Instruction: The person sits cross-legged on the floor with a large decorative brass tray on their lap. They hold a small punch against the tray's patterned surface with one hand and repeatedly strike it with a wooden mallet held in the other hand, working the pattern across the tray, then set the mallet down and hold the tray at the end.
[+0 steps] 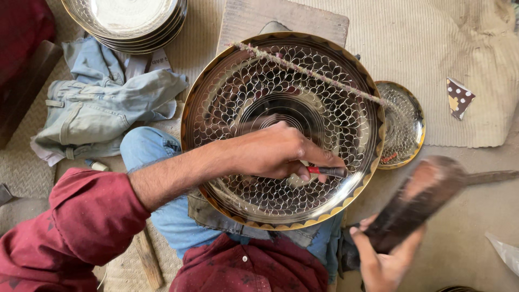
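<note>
A large engraved tray [281,130] is resting on the person's lap, with a cord [313,73] lying across its far rim. A smaller dish [403,124] is sitting just right of it; stacked plates [127,21] and crumpled jeans [102,103] are lying to the left on the floor [476,216].

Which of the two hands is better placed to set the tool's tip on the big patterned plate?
The left hand: it holds the red-handled tool right over the large engraved plate. The right hand is off the plate, gripping a blurred dark wooden mallet.
</note>
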